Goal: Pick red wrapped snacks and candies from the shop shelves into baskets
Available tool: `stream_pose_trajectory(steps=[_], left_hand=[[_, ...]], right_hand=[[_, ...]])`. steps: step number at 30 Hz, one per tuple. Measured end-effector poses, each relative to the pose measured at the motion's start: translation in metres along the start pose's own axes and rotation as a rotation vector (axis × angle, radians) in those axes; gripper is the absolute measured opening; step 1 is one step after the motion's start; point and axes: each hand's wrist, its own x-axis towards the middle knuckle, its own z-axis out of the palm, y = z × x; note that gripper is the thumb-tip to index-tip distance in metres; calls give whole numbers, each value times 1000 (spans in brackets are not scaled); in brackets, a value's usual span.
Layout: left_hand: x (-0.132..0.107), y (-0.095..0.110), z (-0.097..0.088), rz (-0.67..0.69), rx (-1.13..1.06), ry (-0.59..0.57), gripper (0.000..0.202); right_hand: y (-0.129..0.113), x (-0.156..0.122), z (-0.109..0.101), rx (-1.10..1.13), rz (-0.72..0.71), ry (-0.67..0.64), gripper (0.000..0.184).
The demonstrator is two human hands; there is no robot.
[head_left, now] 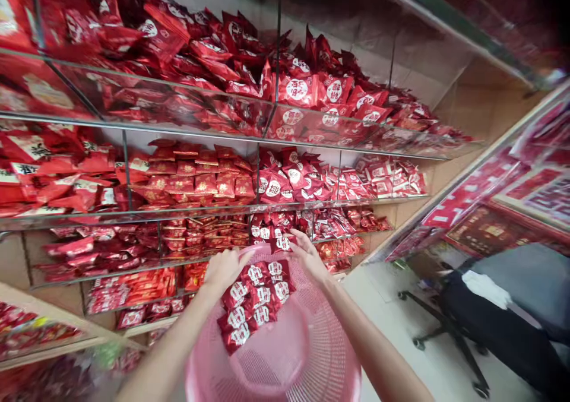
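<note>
A pink plastic mesh basket (329, 331) is tilted toward me in front of the shelves. On its inner wall lie several dark red packets (260, 296) with white printed characters, arranged in rough rows. My left hand (226, 269) is closed on the basket's far rim, left of the packets. At the right of that rim, my right hand (308, 256) pinches the edge of a single dark red packet (281, 244), just above the basket. Similar red-and-white packets (274, 188) fill a shelf compartment straight ahead.
Glass-fronted shelves (191, 215) with dividers hold heaps of red packets above and beyond the basket. To the right, an office chair (499, 307) with a white cloth on it stands on the pale floor (383, 307). A wooden ledge (53, 313) juts in at lower left.
</note>
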Motion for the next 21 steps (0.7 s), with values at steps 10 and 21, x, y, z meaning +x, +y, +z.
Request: stream_pose_trajectory(steps=[10, 21], left_hand=[[2, -1, 0, 19, 5, -23, 76], [2, -2, 0, 29, 19, -20, 73]], right_hand=[[8, -8, -10, 434, 339, -13, 18], [8, -54, 24, -138, 540, -142, 44]])
